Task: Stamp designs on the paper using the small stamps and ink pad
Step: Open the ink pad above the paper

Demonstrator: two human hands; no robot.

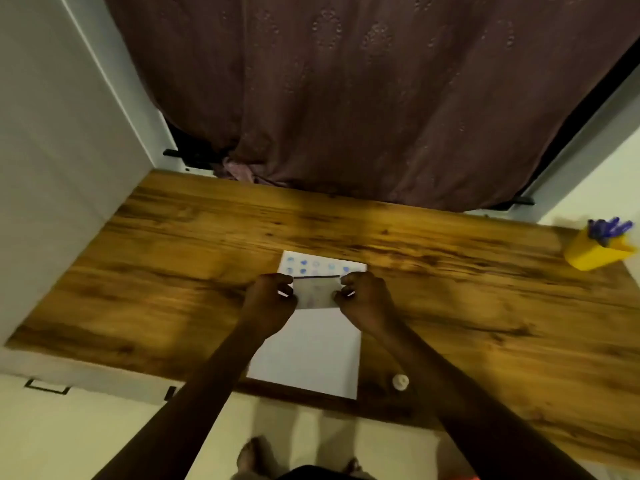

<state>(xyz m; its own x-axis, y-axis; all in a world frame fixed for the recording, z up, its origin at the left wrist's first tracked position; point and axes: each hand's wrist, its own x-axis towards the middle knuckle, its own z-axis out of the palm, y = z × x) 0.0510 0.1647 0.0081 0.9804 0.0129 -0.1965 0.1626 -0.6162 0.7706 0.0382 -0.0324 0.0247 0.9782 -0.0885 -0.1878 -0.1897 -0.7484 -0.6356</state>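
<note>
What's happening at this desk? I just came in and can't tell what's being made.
A person stands at a wooden desk with both hands over a white sheet of paper. The left hand and right hand together hold a small flat translucent piece by its ends, above the sheet. Blue stamped marks already dot the paper's far edge; the rest is blank. A small white object sits near the front edge, and a yellow cup of blue pens stands far right.

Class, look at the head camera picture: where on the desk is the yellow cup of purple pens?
The yellow cup stands at the far right edge of the wooden desk, well right of the stamped paper and both hands.
</note>
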